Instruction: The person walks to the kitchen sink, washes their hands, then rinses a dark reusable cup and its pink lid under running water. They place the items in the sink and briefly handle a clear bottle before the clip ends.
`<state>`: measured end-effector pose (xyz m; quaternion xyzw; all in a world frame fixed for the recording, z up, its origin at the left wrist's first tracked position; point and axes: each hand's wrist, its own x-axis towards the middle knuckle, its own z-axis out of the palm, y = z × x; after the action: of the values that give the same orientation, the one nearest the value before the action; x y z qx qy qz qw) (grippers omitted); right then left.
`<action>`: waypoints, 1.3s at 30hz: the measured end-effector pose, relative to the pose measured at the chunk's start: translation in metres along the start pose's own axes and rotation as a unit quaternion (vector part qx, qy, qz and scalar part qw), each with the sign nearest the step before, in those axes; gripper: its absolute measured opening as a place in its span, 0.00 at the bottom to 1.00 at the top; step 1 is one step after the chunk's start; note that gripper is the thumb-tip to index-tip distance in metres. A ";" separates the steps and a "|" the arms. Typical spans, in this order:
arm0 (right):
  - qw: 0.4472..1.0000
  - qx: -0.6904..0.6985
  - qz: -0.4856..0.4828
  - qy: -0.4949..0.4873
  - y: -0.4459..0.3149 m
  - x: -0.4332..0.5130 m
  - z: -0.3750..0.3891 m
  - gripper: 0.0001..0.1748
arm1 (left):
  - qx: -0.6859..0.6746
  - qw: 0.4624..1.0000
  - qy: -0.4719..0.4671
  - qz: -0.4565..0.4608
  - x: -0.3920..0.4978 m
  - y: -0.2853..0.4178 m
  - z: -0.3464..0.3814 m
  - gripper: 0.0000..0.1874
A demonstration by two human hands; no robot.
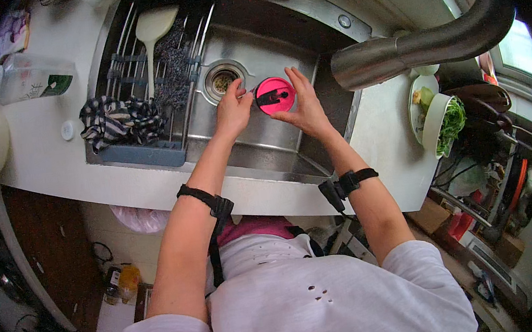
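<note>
My right hand (307, 104) curves around a cup with a bright pink lid (281, 84), its thumb on the near side and its fingers on the far side. A black flip piece (272, 97) sits across the lid. Just left of the cup is my left hand (233, 111), thumb and forefinger a little apart; whether it touches the cup's side is hidden. Both hands are over the stainless steel sink (273, 143). The round drain strainer (221, 78), with small bits in it, lies beyond my left hand. The cup's body is mostly hidden under the lid.
A drying rack (146, 155) spans the sink's left side, bearing a pale spatula (151, 26) and a checked cloth (118, 121). The thick metal faucet (372, 61) reaches in from the right. A bowl of greens (449, 125) stands at right; a clear plastic container (32, 77) is at left.
</note>
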<state>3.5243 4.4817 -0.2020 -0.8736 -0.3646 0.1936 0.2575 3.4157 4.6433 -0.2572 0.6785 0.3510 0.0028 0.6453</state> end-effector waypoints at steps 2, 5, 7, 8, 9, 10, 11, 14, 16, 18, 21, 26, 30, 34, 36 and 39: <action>0.997 -0.020 -0.071 0.021 -0.005 0.007 0.006 0.62 | -0.062 0.997 -0.004 -0.036 -0.008 0.010 -0.006 0.26; 0.999 -0.012 -0.045 0.005 -0.010 0.016 0.021 0.64 | -0.206 0.973 -0.004 -0.104 -0.025 0.025 -0.018 0.27; 0.999 0.008 -0.037 0.003 -0.010 0.018 0.026 0.63 | -0.287 0.951 0.003 -0.118 -0.037 0.035 -0.028 0.28; 1.000 0.012 -0.009 -0.012 -0.010 0.018 0.027 0.62 | -0.301 0.945 0.008 -0.125 -0.043 0.040 -0.032 0.27; 1.000 0.010 -0.024 -0.002 -0.011 0.017 0.027 0.63 | -0.317 0.940 0.013 -0.123 -0.048 0.044 -0.037 0.27; 1.000 0.001 -0.019 -0.007 -0.012 0.016 0.026 0.63 | -0.333 0.935 0.018 -0.118 -0.052 0.049 -0.042 0.27; 1.000 -0.007 -0.011 -0.010 -0.014 0.016 0.025 0.64 | -0.343 0.933 0.015 -0.112 -0.056 0.053 -0.046 0.27; 0.997 -0.081 0.014 -0.006 -0.023 0.011 0.025 0.63 | -0.365 0.927 0.007 -0.090 -0.071 0.059 -0.061 0.26; 0.993 -0.121 -0.003 0.015 -0.025 0.011 0.027 0.62 | -0.367 0.927 -0.009 -0.080 -0.082 0.059 -0.072 0.25; 0.995 -0.096 0.017 0.010 -0.020 0.013 0.029 0.60 | -0.349 0.935 -0.008 -0.064 -0.093 0.059 -0.082 0.22; 0.996 0.014 0.068 0.052 0.007 0.019 0.022 0.57 | -0.333 0.942 -0.012 -0.048 -0.110 0.058 -0.098 0.22; 0.923 0.310 0.224 0.038 0.049 0.012 0.009 0.51 | -0.378 0.924 0.000 -0.052 -0.133 0.052 -0.128 0.21; 0.914 0.328 0.230 0.066 0.059 0.010 0.003 0.50 | -0.415 0.907 0.050 -0.055 -0.143 0.045 -0.151 0.22; 0.989 0.012 0.114 0.097 0.058 0.029 -0.006 0.58 | -0.380 0.916 0.124 -0.024 -0.149 0.041 -0.179 0.22; 0.986 -0.059 0.100 0.124 0.055 0.037 -0.007 0.60 | -0.351 0.917 0.190 0.025 -0.150 0.040 -0.202 0.19; 0.970 -0.161 0.134 0.125 0.053 0.048 -0.011 0.63 | -0.187 0.925 0.323 0.072 -0.144 0.031 -0.246 0.18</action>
<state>3.5900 4.4815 -0.2315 -0.9617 -0.2358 0.0541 0.1284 3.2095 4.7917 -0.1237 0.5319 0.4832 0.3338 0.6101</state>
